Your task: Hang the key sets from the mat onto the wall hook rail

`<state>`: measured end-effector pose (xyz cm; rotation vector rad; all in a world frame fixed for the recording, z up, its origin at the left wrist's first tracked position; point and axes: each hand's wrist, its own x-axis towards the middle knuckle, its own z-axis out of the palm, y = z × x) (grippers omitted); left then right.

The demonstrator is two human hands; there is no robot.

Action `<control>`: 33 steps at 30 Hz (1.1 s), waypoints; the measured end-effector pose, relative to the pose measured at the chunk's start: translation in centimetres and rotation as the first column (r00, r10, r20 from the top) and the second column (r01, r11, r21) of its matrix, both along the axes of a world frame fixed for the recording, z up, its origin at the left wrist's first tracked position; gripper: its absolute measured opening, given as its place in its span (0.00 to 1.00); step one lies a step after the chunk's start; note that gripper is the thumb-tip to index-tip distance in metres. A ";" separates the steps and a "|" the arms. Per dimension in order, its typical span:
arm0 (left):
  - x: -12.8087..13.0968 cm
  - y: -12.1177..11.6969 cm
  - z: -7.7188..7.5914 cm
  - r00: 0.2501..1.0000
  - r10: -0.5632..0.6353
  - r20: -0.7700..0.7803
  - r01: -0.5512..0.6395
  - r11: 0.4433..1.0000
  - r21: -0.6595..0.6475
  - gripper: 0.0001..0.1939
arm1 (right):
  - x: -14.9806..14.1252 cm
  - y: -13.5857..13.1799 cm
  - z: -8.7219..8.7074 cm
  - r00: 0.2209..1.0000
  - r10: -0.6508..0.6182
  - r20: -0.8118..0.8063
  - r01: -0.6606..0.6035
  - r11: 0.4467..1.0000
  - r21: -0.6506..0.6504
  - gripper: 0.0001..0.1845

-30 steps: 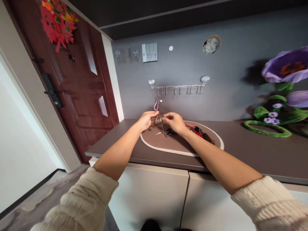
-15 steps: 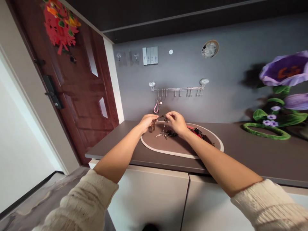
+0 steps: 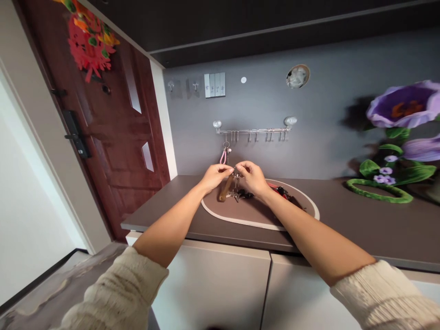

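Observation:
Above the mat, my left hand [image 3: 217,176] is closed in a pinch on a keychain with a long brown fob [image 3: 225,189], which hangs below the fingers. My right hand [image 3: 252,176] pinches a bunch of keys [image 3: 237,179] close beside it. Thumbs and fingertips of both hands nearly meet, and what links the two bunches there is too small to make out. On the brown oval mat [image 3: 250,222] under them lie dark keys [image 3: 245,194]. Red and black items [image 3: 282,191] lie by my right forearm, partly hidden.
A clear hook rail [image 3: 254,131] on the grey wall carries a pink loop keychain [image 3: 223,156]. Purple artificial flowers [image 3: 405,110] stand on the counter [image 3: 343,229] at the right. A red-brown door [image 3: 120,165] is to the left, and a dark shelf [image 3: 261,27] overhangs the counter.
My left hand has come nearer to my right, so the fingertips almost touch. The brown fob now hangs lower and in plainer sight. The view has tilted slightly.

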<state>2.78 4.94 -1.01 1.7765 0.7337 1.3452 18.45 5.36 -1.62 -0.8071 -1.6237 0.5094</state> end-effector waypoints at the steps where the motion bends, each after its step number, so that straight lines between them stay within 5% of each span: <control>1: 0.0 -0.1 0.0 1.000 -0.006 -0.015 0.006 1.000 0.003 0.16 | 0.0 0.0 0.0 1.000 0.009 -0.015 -0.009 1.000 -0.004 0.12; 9: 0.4 0.0 -0.1 0.995 0.017 0.094 -0.014 0.999 -0.031 0.14 | -0.4 -0.5 0.4 0.972 0.113 -0.205 -0.134 0.987 -0.088 0.15; 24: 1.1 0.3 -0.4 0.945 0.052 0.322 0.004 0.985 -0.171 0.16 | -1.2 -0.7 0.3 0.957 0.111 -0.269 -0.174 0.959 -0.222 0.17; 33: 0.5 1.6 -0.3 0.876 0.238 0.419 -0.133 0.956 -0.263 0.16 | -2.0 1.2 3.7 0.958 0.104 -0.266 -0.168 0.958 -0.233 0.14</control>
